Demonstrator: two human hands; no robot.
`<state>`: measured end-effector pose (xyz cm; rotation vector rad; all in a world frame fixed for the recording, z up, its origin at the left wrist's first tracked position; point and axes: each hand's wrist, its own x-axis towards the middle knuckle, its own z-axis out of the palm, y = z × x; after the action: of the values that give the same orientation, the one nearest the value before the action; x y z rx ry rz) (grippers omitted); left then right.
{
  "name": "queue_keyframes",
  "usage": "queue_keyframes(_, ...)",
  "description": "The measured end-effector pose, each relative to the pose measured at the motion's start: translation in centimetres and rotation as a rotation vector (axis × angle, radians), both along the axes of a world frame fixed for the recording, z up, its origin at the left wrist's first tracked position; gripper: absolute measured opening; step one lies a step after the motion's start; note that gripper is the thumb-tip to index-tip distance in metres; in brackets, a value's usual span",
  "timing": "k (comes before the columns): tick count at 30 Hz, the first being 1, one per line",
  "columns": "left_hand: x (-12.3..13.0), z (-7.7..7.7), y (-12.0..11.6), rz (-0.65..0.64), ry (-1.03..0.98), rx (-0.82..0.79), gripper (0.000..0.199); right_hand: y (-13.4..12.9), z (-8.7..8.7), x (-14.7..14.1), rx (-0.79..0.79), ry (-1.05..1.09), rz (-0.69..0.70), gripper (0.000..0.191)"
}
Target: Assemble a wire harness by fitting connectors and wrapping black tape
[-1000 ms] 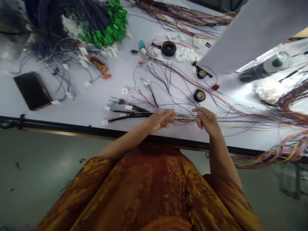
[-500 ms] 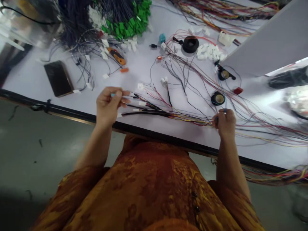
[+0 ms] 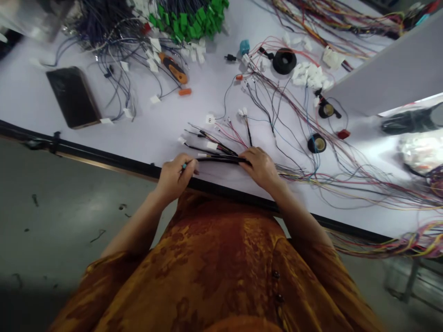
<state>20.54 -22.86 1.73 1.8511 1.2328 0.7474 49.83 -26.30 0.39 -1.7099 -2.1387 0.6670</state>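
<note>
Well, the left hand [image 3: 175, 176] pinches a small teal piece [image 3: 184, 166] while the right hand [image 3: 259, 167], just apart, clamps the black cable bundle [image 3: 221, 159] against the worktop [image 3: 145, 138].

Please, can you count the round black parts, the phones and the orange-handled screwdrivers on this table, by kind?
Round black parts: 3
Phone: 1
Orange-handled screwdriver: 1
Total: 5
</note>
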Motion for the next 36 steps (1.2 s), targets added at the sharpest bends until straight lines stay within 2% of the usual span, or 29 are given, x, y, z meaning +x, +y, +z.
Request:
queue_keyframes(1, 0.0, -0.2, 0.1, 0.028, -0.006, 0.000, 0.013, 0.3, -0.3, -0.3, -0.009, -0.023, -0.004, 0.013)
queue_keyframes(4, -0.4, -0.8, 0.1, 0.060, -0.026, -0.024, 0.023, 0.7, -0.9, -0.7, -0.006, -0.033, -0.026, 0.008)
queue_keyframes(10, -0.2, -0.8, -1.0, 0.095, -0.060, 0.033, 0.018, 0.2, -1.3, -0.6, 0.089, 0.231, -0.157, 0.010)
queue_keyframes(14, 1.0, -0.9, -1.7, 0.017, -0.125, 0.182, 0.017, -0.8, -1.3, 0.0, 0.055, 0.264, -0.005, 0.014)
queue_keyframes(17, 2.4, -2.5, -1.4, -0.089, -0.111, 0.262, 0.018, -1.2, -1.2, 0.2, 0.021, 0.224, 0.061, 0.014)
queue_keyframes(21, 3.8, -5.0, -0.4, -0.150, -0.018, 0.237, 0.022, -0.3, -1.3, -0.4, 0.019, 0.290, -0.079, 0.017)
queue_keyframes(23, 4.0, -5.7, -0.1, -0.153, 0.016, 0.248, 0.024, 0.6, -1.4, -0.9, 0.009, 0.272, -0.128, 0.017)
queue_keyframes(29, 4.3, -5.3, -0.3, -0.184, 0.004, 0.306, 0.020, 3.0, -1.7, -2.9, -0.114, 0.072, -0.130, 0.012)
queue_keyframes(32, 5.4, -5.0, 0.3, -0.262, 0.024, 0.259, 0.019, 3.8, -2.0, -3.6, -0.139, 0.092, -0.153, 0.012)
queue_keyframes(36, 7.0, -5.3, 1.5, -0.320, 0.017, 0.180, 0.021, 5.0, -2.3, -3.5, -0.170, 0.162, -0.161, 0.005)
